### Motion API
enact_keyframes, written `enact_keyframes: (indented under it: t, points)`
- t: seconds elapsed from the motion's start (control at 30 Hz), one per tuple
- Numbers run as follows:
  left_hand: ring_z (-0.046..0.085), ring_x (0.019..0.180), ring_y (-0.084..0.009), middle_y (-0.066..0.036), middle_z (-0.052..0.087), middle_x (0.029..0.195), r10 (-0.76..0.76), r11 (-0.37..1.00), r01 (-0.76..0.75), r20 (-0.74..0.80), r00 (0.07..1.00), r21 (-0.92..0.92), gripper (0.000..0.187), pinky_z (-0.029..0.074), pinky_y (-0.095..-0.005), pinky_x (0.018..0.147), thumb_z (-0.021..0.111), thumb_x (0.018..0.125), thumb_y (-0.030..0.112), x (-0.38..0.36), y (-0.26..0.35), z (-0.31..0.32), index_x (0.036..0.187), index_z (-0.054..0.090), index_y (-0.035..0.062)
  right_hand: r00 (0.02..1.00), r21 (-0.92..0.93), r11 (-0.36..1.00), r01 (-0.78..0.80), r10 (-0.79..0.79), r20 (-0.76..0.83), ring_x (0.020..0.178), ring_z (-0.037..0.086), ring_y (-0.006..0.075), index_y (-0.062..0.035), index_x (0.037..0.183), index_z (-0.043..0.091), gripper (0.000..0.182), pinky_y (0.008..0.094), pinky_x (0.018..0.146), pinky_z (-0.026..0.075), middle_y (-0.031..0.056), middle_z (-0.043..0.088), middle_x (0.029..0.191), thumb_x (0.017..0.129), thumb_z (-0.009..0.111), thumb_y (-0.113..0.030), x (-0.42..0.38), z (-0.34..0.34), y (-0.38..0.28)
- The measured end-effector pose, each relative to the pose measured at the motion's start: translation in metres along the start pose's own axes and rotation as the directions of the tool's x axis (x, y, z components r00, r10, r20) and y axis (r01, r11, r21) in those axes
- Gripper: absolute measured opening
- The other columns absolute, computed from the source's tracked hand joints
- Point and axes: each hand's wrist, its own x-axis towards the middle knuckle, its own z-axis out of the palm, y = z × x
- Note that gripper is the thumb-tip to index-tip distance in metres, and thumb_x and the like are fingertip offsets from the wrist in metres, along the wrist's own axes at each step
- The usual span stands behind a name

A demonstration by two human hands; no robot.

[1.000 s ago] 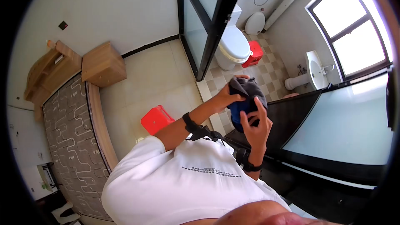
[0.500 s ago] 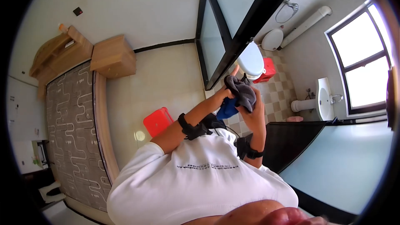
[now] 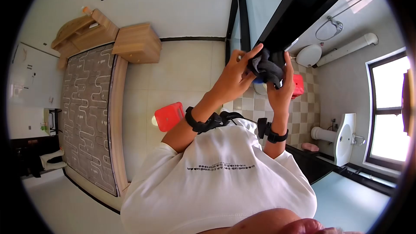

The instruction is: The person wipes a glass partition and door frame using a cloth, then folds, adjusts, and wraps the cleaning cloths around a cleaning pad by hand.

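A bunched dark grey cloth is pressed against the end of a black door frame. My left hand grips the cloth from the left, its index finger stretched along the frame's edge. On the other side, my right hand holds the cloth with its fingers pointing up along the frame. A small blue patch shows under the cloth, mostly hidden. Both wrists wear black straps.
A red stool stands on the tiled floor to the left. Further left are a bed and a wooden nightstand. On the bathroom side are a toilet lid, a white washbasin and a window.
Both hands have moved up and slightly right with the cloth, from in front of my body onto the door frame. The blue part is now mostly covered. My view has shifted.
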Motion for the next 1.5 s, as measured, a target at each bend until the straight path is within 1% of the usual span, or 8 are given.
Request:
enact_keyframes:
  t: [0.07, 0.47, 0.7, 0.8, 1.1, 1.23, 1.37, 1.5]
  points:
    - [0.052, 0.121, -0.0348, -0.020, 0.050, 0.131, 0.395, 0.918, -0.366, -0.256, 0.883, 0.153, 0.064, 0.040, -0.0399, 0.104, 0.062, 0.086, -0.003, 0.018, 0.007, 0.011, 0.146, 0.042, 0.0066, 0.994, -0.006, 0.996, 0.086, -0.086, -0.074, 0.089, 0.065, 0.0266, -0.0054, 0.122, 0.067, 0.065, 0.0312, 0.082, 0.051, 0.0112, 0.064, 0.098, 0.062, 0.059, 0.017, 0.024, -0.002, -0.003]
    - [0.050, 0.125, -0.0434, -0.023, 0.045, 0.140, 0.276, 0.950, -0.210, -0.310, 0.910, 0.230, 0.058, 0.048, -0.0450, 0.097, 0.063, 0.085, -0.004, 0.022, -0.056, 0.039, 0.140, 0.045, 0.0009, 0.966, -0.038, 0.975, 0.221, -0.213, 0.144, 0.063, 0.054, 0.0245, -0.0110, 0.115, 0.074, 0.064, 0.0327, 0.061, 0.047, 0.0064, 0.057, 0.077, 0.053, 0.072, 0.005, 0.035, 0.006, 0.052]
    - [0.057, 0.098, -0.0293, -0.015, 0.055, 0.117, 0.735, 0.619, -0.515, -0.205, 0.646, 0.594, 0.056, 0.051, -0.0369, 0.079, 0.081, 0.070, 0.009, 0.050, -0.006, 0.028, 0.123, 0.065, 0.0128, 0.905, -0.105, 0.910, 0.401, -0.411, -0.106, 0.081, 0.060, 0.0243, -0.0071, 0.113, 0.073, 0.059, 0.0328, 0.072, 0.048, 0.0077, 0.061, 0.090, 0.054, 0.072, 0.002, 0.077, -0.034, 0.034]
    - [0.048, 0.072, -0.0186, -0.005, 0.052, 0.085, 0.694, 0.705, -0.491, -0.354, 0.627, 0.513, 0.041, 0.042, -0.0304, 0.063, 0.083, 0.068, 0.011, 0.074, 0.017, 0.025, 0.101, 0.059, 0.0038, 0.920, -0.089, 0.926, 0.366, -0.374, -0.114, 0.083, 0.059, 0.0241, -0.0075, 0.113, 0.073, 0.058, 0.0319, 0.075, 0.048, 0.0082, 0.060, 0.095, 0.056, 0.072, 0.003, 0.084, -0.036, 0.026]
    - [0.044, 0.071, -0.0108, -0.002, 0.049, 0.081, 0.328, 0.940, -0.214, -0.528, 0.783, 0.266, 0.034, 0.040, -0.0264, 0.062, 0.074, 0.074, 0.004, 0.044, -0.070, 0.083, 0.097, 0.049, 0.0047, 0.975, 0.097, 0.971, 0.219, -0.221, 0.003, 0.080, 0.055, 0.0227, -0.0076, 0.105, 0.074, 0.050, 0.0305, 0.074, 0.047, 0.0071, 0.056, 0.095, 0.058, 0.071, 0.009, 0.051, -0.018, 0.083]
    - [0.051, 0.066, -0.0049, -0.004, 0.054, 0.078, -0.140, 0.964, -0.016, -0.563, 0.814, -0.264, 0.030, 0.042, -0.0206, 0.055, 0.067, 0.084, 0.000, 0.027, -0.115, 0.107, 0.100, 0.042, 0.0021, 0.975, 0.088, 0.987, 0.132, -0.145, 0.167, 0.082, 0.057, 0.0242, -0.0081, 0.105, 0.074, 0.052, 0.0326, 0.074, 0.049, 0.0076, 0.056, 0.095, 0.058, 0.068, 0.012, 0.030, -0.019, 0.093]
    - [0.060, 0.081, -0.0094, -0.011, 0.061, 0.092, -0.167, 0.955, 0.019, -0.484, 0.859, -0.295, 0.032, 0.050, -0.0238, 0.070, 0.065, 0.085, 0.001, 0.023, -0.091, 0.093, 0.107, 0.041, -0.0006, 0.957, 0.107, 0.952, 0.286, -0.278, -0.085, 0.085, 0.063, 0.0259, -0.0058, 0.102, 0.074, 0.047, 0.0312, 0.075, 0.051, 0.0088, 0.061, 0.096, 0.059, 0.070, 0.012, 0.038, -0.016, 0.064]
    - [0.056, 0.108, -0.0209, -0.018, 0.049, 0.122, 0.457, 0.869, -0.474, -0.598, 0.659, 0.142, 0.059, 0.049, -0.0351, 0.090, 0.069, 0.084, 0.001, 0.054, -0.046, 0.071, 0.129, 0.031, -0.0006, 0.850, 0.055, 0.907, 0.419, -0.370, -0.375, 0.080, 0.061, 0.0198, -0.0081, 0.103, 0.077, 0.044, 0.0299, 0.072, 0.051, 0.0079, 0.061, 0.096, 0.061, 0.078, 0.006, 0.073, -0.018, 0.028]
